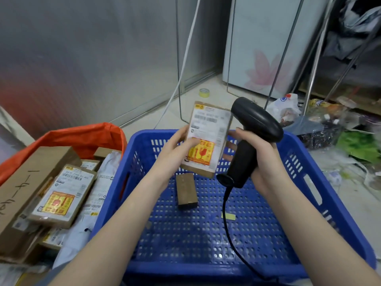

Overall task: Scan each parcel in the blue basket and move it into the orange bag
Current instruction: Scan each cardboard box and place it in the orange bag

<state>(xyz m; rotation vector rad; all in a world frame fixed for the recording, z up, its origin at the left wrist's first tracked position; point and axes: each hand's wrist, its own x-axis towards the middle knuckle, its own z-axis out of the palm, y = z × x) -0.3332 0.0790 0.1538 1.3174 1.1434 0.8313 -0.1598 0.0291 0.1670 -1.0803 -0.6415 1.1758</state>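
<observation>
Across the floor ahead sits the perforated blue plastic basket [321,162], its near rim partly cut by the forearms. Left of it, touching its side, the orange plastic bag [82,137] lies open and packed with brown cardboard boxes and white mailers, its lower part running out of frame. Over the basket, the left hand [175,149] grips a flat brown cardboard parcel [208,139] with a white shipping label and a yellow-and-red sticker; the label text is blurred and unreadable, and the fingers behind it are hidden. The right hand [266,159] is wrapped round the handle of a black corded handheld scanner [255,120], whose window faces away, unseen. On the basket floor lies one small brown cardboard box [186,190] and a yellow paper scrap [228,216].
</observation>
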